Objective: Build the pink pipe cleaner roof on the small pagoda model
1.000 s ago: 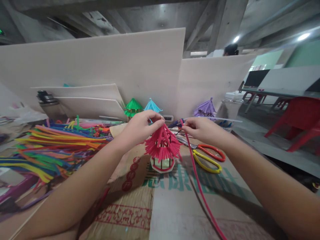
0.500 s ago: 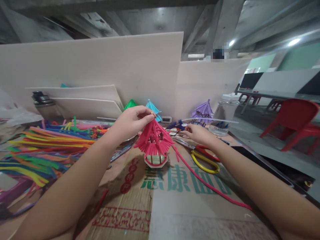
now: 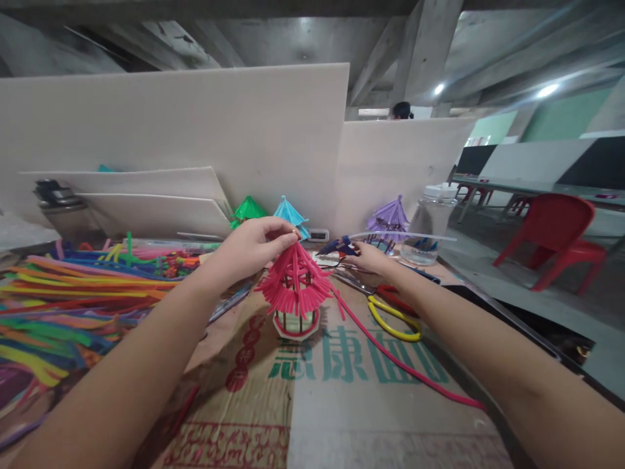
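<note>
Just behind and right of the pink pipe-cleaner pavilion [image 3: 294,290], pinched at its peak by the closed left hand [image 3: 254,246] on the bench [image 3: 351,404], lying crosswise: a blue glue gun [image 3: 336,247], met at its right end by the right hand [image 3: 372,258], fingers outstretched, grip impossible to tell.

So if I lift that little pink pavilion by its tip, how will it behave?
Probably very light: the pink pavilion looks built from thin fuzzy strips on slim posts. Its fringed roof would likely bend under a firm squeeze, so the left hand pinching only the tip seems sensible. With a roof wider than its base, it may tip if pushed sideways.
</note>
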The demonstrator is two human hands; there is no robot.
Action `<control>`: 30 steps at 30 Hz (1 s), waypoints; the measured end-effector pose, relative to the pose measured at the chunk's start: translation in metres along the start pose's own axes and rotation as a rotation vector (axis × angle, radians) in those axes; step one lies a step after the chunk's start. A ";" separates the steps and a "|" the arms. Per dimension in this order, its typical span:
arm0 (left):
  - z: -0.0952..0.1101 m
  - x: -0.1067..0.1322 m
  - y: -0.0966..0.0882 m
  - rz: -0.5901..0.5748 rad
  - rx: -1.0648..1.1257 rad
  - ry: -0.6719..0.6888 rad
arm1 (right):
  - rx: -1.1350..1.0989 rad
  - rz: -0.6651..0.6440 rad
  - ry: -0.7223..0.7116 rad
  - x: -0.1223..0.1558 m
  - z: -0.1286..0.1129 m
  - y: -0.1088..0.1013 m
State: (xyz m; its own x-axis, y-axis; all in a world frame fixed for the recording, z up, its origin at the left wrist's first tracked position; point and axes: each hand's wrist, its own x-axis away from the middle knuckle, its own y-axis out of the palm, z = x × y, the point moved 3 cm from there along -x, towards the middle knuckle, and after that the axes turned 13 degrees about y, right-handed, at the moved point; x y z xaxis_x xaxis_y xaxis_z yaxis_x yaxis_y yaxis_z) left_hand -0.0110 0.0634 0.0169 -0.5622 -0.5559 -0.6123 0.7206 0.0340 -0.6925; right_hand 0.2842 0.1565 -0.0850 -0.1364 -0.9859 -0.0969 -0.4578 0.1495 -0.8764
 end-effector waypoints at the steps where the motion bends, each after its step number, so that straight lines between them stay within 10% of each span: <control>1: -0.001 0.000 0.000 -0.002 0.025 -0.017 | -0.005 -0.001 0.012 -0.005 -0.004 0.002; 12: -0.004 -0.001 -0.001 -0.010 0.086 -0.032 | -0.067 0.087 0.154 -0.011 -0.015 0.009; 23: -0.002 -0.002 0.004 0.088 0.134 -0.015 | -0.859 0.118 -0.274 0.078 -0.046 -0.057; 30: -0.006 -0.002 -0.003 0.169 0.117 -0.035 | -0.662 0.095 -0.401 0.131 -0.063 -0.077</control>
State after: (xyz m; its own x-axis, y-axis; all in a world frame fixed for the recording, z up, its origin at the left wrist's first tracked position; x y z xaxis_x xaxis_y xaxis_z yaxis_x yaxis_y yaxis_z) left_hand -0.0150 0.0692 0.0179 -0.4164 -0.5792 -0.7009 0.8467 0.0338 -0.5309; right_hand 0.2464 0.0209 -0.0005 0.0693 -0.8995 -0.4314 -0.9065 0.1238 -0.4036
